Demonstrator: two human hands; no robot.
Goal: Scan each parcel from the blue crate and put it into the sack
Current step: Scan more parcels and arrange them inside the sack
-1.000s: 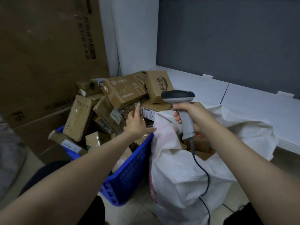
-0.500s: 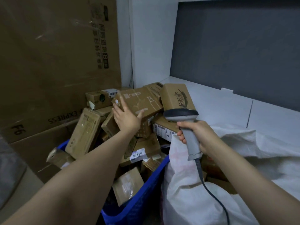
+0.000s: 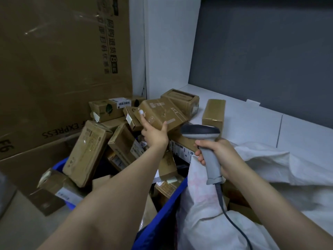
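Brown parcels (image 3: 88, 152) heaped high in blue crate (image 3: 162, 222) | top parcel (image 3: 162, 114) tilted | white sack (image 3: 198, 222) open, touching crate | grey scanner (image 3: 210, 159) upright

Grey wall panel (image 3: 261, 51), white ledge (image 3: 243, 127) (dim light).
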